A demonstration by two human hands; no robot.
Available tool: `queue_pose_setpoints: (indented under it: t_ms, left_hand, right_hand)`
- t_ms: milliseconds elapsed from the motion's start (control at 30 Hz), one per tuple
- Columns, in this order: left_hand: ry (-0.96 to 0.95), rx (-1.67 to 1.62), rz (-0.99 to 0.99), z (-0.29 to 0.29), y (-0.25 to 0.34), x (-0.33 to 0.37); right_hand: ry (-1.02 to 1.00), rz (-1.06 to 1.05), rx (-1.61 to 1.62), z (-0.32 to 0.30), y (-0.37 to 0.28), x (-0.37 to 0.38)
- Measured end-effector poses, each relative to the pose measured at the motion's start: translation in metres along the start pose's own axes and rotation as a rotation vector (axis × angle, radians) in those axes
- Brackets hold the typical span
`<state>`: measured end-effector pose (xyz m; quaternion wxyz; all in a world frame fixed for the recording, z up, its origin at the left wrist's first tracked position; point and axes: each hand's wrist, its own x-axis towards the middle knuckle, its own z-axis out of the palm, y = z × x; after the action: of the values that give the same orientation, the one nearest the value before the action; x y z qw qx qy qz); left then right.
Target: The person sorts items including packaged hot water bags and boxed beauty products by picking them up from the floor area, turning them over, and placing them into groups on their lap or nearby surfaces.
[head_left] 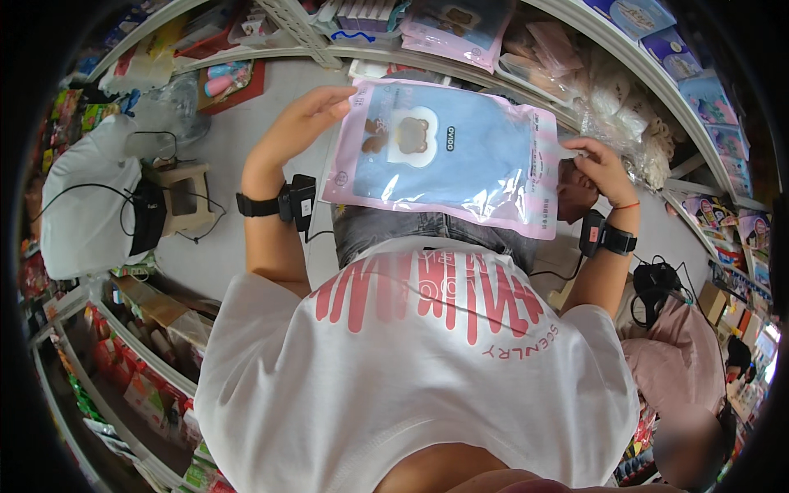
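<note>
A flat plastic package (485,160) with pink borders lies over my lap, its clear front showing folded light-blue cloth. On that front is a white flower-shaped patch with a bear on it. My left hand (304,123) is at the upper left edge of the package, its fingertips closed on the border. Beside the right edge is my right hand (606,170), fingers bent and apart, with nothing seen in them. Its fingertips come very close to the border; whether they touch it I cannot tell. Dark jeans (386,230) show below the package.
Ahead, a shelf (460,59) holds a similar pink-edged package (456,29) and several clear-bagged goods (608,99). To the left stand a beige stool (185,197) and a white bag-like bundle (90,197) with black cables. A person in pink clothing (678,349) is at the lower right.
</note>
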<state>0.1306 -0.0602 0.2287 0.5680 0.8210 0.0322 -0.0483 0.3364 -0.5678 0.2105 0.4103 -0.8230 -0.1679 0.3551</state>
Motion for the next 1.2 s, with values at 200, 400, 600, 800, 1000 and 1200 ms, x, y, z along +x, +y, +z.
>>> queue_pose_setpoints:
  t_ms: [200, 400, 600, 800, 1000, 1200]
  left_hand:
    - [0.004, 0.277, 0.04, 0.057, -0.005, 0.028]
    - [-0.09, 0.697, -0.234, 0.114, -0.009, 0.048]
    - [-0.04, 0.69, -0.297, 0.104, -0.012, 0.048]
    - [0.066, 0.685, -0.336, 0.089, -0.013, 0.039]
    - [0.096, 0.666, -0.314, 0.067, -0.012, 0.039]
    - [0.178, 0.679, -0.507, 0.056, -0.028, 0.017]
  right_hand:
    - [0.108, -0.102, 0.088, 0.008, -0.072, -0.007]
    - [-0.252, -0.416, -0.178, 0.097, -0.062, 0.046]
    - [-0.014, 0.022, 0.167, 0.048, -0.099, 0.075]
    - [0.062, -0.547, -0.307, 0.015, -0.003, 0.209]
    - [0.014, -0.138, 0.35, 0.04, 0.2, 0.362]
    - [-0.072, 0.088, 0.298, 0.108, 0.101, 0.382]
